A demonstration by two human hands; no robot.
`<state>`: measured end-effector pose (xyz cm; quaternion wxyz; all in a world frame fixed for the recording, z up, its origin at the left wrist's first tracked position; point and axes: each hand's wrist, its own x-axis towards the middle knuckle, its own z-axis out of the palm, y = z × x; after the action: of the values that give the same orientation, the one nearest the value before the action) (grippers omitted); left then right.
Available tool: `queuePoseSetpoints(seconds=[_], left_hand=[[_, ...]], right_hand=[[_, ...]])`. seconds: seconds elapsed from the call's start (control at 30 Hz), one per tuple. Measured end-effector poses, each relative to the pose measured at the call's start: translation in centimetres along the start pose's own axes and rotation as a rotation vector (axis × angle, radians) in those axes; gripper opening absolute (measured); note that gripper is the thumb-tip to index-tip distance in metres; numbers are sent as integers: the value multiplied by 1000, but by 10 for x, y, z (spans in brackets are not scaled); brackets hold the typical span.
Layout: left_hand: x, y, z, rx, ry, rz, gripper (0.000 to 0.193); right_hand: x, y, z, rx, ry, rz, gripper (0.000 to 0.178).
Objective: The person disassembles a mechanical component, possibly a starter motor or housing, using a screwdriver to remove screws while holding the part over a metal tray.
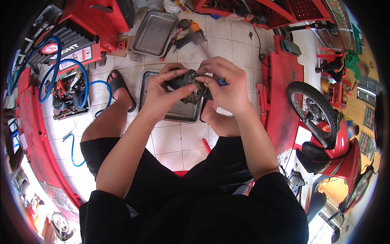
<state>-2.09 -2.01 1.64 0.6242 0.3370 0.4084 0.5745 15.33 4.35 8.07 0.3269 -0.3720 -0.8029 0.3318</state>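
Between my hands, above a grey metal tray (178,117) on the floor, is a small grimy carburetor (199,90) with a dark rounded end. My left hand (159,92) is wrapped round its left side, the thumb pressed across the front. At its upper right, my right hand (228,83) has thumb and fingers pinched together against the carburetor. Whatever small piece may sit in that pinch is hidden. A bit of blue shows just under the right fingers; I cannot tell what it is.
Beyond lie a second tray (151,34), an air impact wrench (194,39) and a mallet (183,25). A blue air hose (86,77) coils at left over a bin of tools (71,95). At right stand a red lift platform (284,95) and a red motorcycle (341,150).
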Motion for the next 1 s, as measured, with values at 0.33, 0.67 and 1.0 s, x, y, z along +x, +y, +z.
queuePoseSetpoints(seconds=[0.33, 0.67, 1.0], left_hand=[[-8, 6, -4, -422, 25, -311, 42], [-3, 8, -6, -537, -120, -296, 46], [-3, 5, 0, -239, -36, -230, 42]], right_hand=[[-6, -14, -12, 252, 86, 243, 15], [-3, -19, -11, 441, 38, 268, 14], [-1, -15, -4, 53, -3, -5, 19]])
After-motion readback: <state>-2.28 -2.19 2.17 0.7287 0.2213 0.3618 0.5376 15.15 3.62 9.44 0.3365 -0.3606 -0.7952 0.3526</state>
